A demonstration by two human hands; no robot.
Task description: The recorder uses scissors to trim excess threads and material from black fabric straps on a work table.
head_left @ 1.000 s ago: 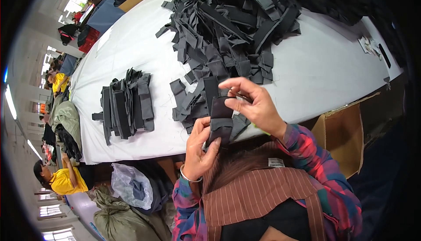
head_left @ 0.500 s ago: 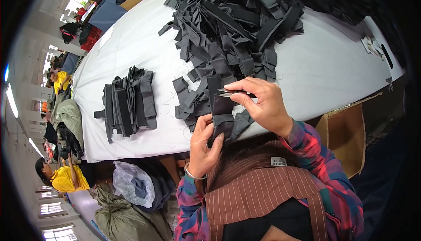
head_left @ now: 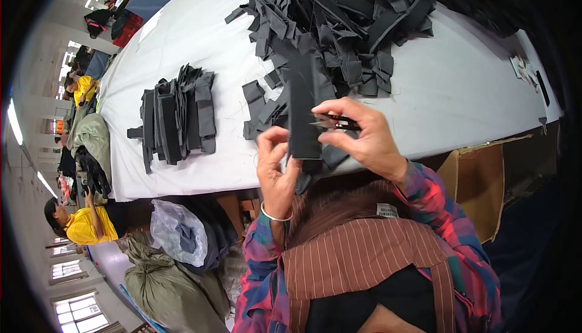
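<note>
I hold a black fabric strip (head_left: 304,111) upright in front of my chest, above the near edge of the white tabletop (head_left: 461,90). My left hand (head_left: 276,172) pinches its lower part between thumb and fingers. My right hand (head_left: 364,139) grips small black thread snips (head_left: 335,122), the tips touching the strip's right edge. A loose heap of black strips (head_left: 345,23) lies beyond; a neat stack (head_left: 179,117) sits further left.

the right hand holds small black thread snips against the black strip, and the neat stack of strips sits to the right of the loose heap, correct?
Not quite: in the head view the neat stack sits left of the loose heap. The right hand does hold thread snips against the black strip.
</note>
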